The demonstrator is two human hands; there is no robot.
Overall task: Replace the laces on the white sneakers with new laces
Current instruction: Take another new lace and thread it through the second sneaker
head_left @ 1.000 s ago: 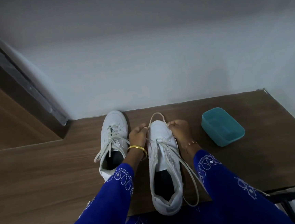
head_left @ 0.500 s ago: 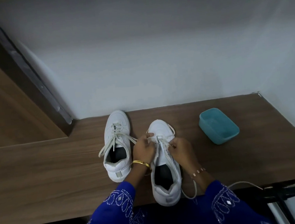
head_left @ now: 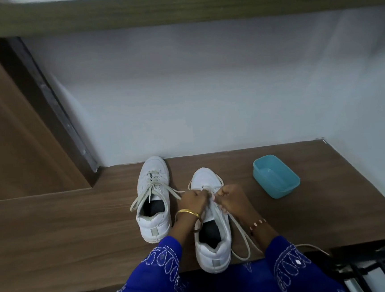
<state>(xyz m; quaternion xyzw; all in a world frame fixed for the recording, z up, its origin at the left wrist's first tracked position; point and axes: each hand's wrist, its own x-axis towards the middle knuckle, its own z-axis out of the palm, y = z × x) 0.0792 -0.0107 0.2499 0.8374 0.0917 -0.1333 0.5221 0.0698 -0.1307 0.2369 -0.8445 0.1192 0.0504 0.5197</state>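
Note:
Two white sneakers stand toes-to-wall on the wooden table (head_left: 54, 227). The left sneaker (head_left: 152, 196) is laced, its lace ends splayed to both sides. The right sneaker (head_left: 211, 225) is nearer me, its heel at the table's front edge. Both hands work at its lower eyelets: my left hand (head_left: 195, 200) and my right hand (head_left: 231, 199) each pinch the cream lace (head_left: 241, 237) there. A long loop of that lace trails down the shoe's right side and over the table edge.
A teal plastic tub (head_left: 275, 175) stands empty to the right of the shoes. The wall rises right behind the sneakers' toes. A wooden panel (head_left: 11, 138) stands at the left, a shelf (head_left: 174, 6) overhead, and a dark metal frame (head_left: 372, 267) below right.
Both hands came back from the toe of the right sneaker to its lower eyelets. The lace loop that lay round the toe is drawn in. The camera tilted up.

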